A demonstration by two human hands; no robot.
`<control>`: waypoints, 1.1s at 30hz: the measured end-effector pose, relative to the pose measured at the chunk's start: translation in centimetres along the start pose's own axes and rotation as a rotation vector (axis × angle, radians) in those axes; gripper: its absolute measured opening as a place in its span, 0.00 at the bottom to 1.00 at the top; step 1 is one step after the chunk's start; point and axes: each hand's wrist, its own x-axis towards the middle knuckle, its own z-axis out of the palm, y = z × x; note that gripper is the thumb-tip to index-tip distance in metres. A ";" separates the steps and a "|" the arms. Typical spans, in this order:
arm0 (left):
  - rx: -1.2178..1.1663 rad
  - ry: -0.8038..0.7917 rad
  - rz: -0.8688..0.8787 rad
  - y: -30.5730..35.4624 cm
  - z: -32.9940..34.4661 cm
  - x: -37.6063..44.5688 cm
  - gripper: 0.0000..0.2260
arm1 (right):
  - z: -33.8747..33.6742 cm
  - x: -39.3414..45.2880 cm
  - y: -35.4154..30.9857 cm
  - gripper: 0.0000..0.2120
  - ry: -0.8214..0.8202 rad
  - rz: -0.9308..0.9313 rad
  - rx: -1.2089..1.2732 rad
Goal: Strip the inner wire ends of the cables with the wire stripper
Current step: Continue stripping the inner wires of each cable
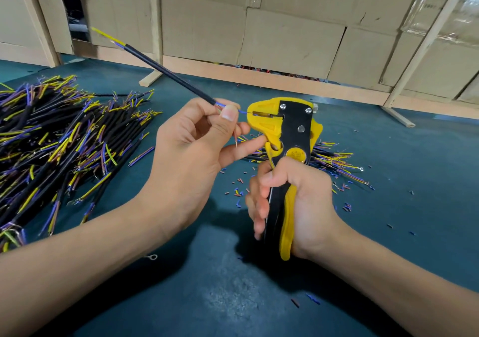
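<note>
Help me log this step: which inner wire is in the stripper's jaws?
The blue wire, running from the left hand into the wire stripper; another bare-tipped wire hangs free.

Black cable (166,71), blue wire (242,111) entering upright yellow stripper (287,139)

One head-worn wide-angle view (the only camera) looks forward and down, close over the dark table (388,233); cardboard boxes (285,38) at twelve o'clock.
</note>
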 end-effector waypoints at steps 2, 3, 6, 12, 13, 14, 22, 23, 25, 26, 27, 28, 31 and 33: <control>-0.004 0.016 -0.007 0.0 0.0 0.0 0.08 | 0.0 -0.1 0.1 0.06 -0.017 0.011 0.014; 0.001 0.021 -0.007 0.1 0.0 0.1 0.08 | 0.0 0.0 0.2 0.06 -0.041 0.007 0.034; 0.053 0.050 0.001 0.3 -0.2 0.3 0.08 | -0.2 0.4 0.5 0.06 -0.152 -0.038 0.051; 0.038 0.080 -0.083 0.6 -0.3 0.6 0.09 | -0.7 0.6 0.8 0.08 -0.214 -0.062 0.054; 0.020 0.082 -0.108 0.6 -0.4 0.6 0.09 | -0.7 0.5 0.9 0.08 -0.215 -0.067 0.044; 0.003 0.083 -0.129 0.7 -0.4 0.6 0.08 | -0.6 0.5 0.9 0.08 -0.214 -0.069 0.037; -0.029 0.087 -0.221 1.7 -0.7 1.0 0.03 | -0.5 0.3 0.8 0.08 -0.220 -0.086 0.025; -0.039 0.080 -0.231 1.8 -0.7 1.0 0.03 | -0.5 0.3 0.8 0.08 -0.221 -0.088 0.019; -0.064 0.062 -0.252 1.9 -0.7 1.0 0.03 | -0.4 0.3 0.7 0.08 -0.227 -0.092 0.008; -0.077 0.050 -0.262 1.9 -0.7 1.0 0.02 | -0.4 0.2 0.7 0.08 -0.231 -0.094 0.005; -0.089 0.037 -0.269 1.9 -0.7 0.9 0.02 | -0.3 0.2 0.7 0.08 -0.233 -0.094 0.006; -0.101 0.023 -0.274 1.8 -0.6 0.8 0.02 | -0.3 0.2 0.7 0.08 -0.232 -0.092 0.009; -0.136 -0.012 -0.284 1.5 -0.5 0.5 0.02 | -0.3 0.2 0.6 0.08 -0.230 -0.088 0.021; -0.158 -0.020 -0.291 1.3 -0.5 0.3 0.03 | -0.3 0.2 0.6 0.08 -0.228 -0.090 0.020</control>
